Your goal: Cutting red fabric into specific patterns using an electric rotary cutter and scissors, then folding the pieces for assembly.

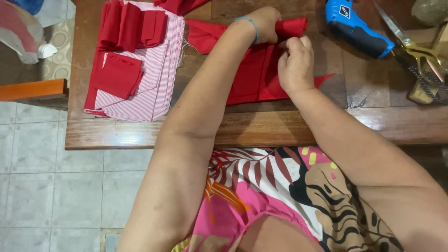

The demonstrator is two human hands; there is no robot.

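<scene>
A piece of red cloth (254,77) lies spread on the wooden table (261,128). My left hand (265,24), with a blue band at the wrist, grips the cloth's rolled upper edge. My right hand (295,63) pinches the same cloth just below and to the right, fingers closed on a fold. A pointed corner of the cloth sticks out to the right of my right wrist.
A stack of red-and-white striped fabric (156,77) with folded red pieces (122,74) lies at the table's left. A blue power tool (357,28) and gold-handled scissors (415,46) rest at the right. An orange chair edge (32,91) stands over the tiled floor (51,186).
</scene>
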